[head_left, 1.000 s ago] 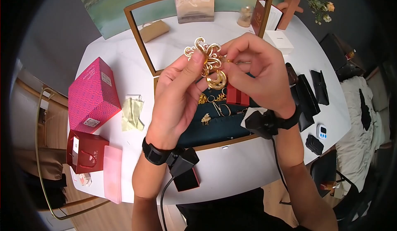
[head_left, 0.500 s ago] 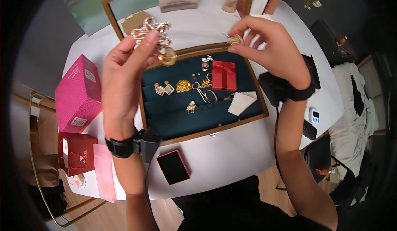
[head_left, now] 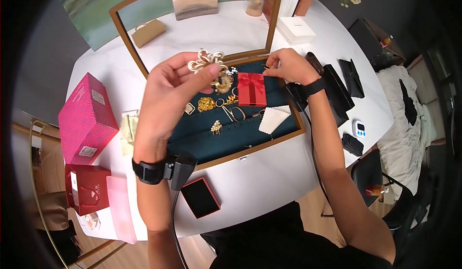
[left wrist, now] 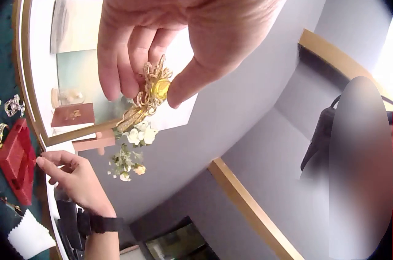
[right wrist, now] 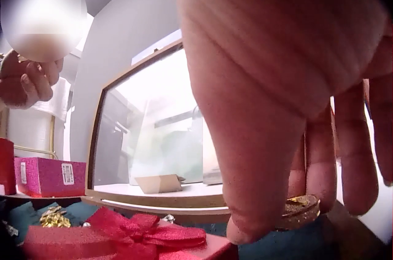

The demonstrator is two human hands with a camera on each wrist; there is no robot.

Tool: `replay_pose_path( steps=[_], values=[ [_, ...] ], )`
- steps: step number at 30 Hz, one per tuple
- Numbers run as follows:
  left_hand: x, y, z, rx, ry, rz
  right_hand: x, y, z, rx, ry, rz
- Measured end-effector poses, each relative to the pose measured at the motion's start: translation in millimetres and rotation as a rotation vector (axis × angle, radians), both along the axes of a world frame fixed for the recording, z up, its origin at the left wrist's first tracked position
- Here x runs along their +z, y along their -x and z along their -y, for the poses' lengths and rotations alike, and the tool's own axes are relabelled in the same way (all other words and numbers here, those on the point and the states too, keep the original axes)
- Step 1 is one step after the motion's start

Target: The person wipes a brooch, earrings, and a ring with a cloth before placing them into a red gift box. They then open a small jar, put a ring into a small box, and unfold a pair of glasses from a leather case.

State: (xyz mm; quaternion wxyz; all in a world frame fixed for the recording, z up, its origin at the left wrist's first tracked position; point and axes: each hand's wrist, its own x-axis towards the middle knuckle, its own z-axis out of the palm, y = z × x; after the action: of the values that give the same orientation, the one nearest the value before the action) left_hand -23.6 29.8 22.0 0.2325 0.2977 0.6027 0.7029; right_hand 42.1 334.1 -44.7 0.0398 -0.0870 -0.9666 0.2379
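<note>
An ornate gold and white looped brooch is pinched by my left hand above the left part of the jewellery case. In the left wrist view the brooch shows a yellow centre between thumb and fingers. My right hand is low at the case's back right corner, beside the red gift box. Its thumb and fingers pinch a gold earring, seen in the right wrist view as a round gold piece. Gold jewellery and a white cloth lie on the dark green lining.
The case's framed lid stands raised at the back. A pink box and a red bag are at the left. An open black-lined box sits in front; black pouches and a white box lie right.
My hands have moved apart, the left with the brooch, the right with the gold earring. The right hand has come down to the case's back right corner. The head view has shifted.
</note>
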Motion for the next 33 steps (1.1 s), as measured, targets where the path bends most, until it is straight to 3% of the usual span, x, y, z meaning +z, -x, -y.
replay_pose_path(
  steps=[4,6,8,10,13,18,20,27,33],
  values=[
    [-1.0,-1.7,-2.9,-0.027,-0.001,0.038,12.9,2.2,11.9,0.008,-0.036,0.066],
    [-0.3,-2.5,-2.6,-0.059,-0.079,0.111,38.1,-7.4,30.6,0.038,-0.09,-0.254],
    [1.6,-0.7,0.6,-0.031,-0.106,0.114,88.2,-31.0,70.4,0.191,0.17,-0.493],
    [4.7,-1.8,2.3,-0.016,-0.123,0.118,103.8,-41.6,98.5,0.338,0.184,-0.694],
    [12.5,-10.9,3.5,0.025,-0.186,0.144,105.5,-42.3,129.3,0.4,0.096,-0.821],
    [17.3,-19.6,2.1,0.096,-0.245,0.104,86.6,-35.1,150.3,0.309,0.276,-0.805],
    [16.1,-17.8,2.0,0.118,-0.248,0.089,84.5,-35.2,153.9,0.262,0.603,-0.753],
    [15.4,-19.3,0.8,0.145,-0.241,0.054,84.7,-34.2,148.1,0.274,0.696,-0.694],
    [10.3,-17.2,-1.3,0.132,-0.218,-0.051,87.8,-36.0,135.4,0.32,0.552,-0.709]
  ],
)
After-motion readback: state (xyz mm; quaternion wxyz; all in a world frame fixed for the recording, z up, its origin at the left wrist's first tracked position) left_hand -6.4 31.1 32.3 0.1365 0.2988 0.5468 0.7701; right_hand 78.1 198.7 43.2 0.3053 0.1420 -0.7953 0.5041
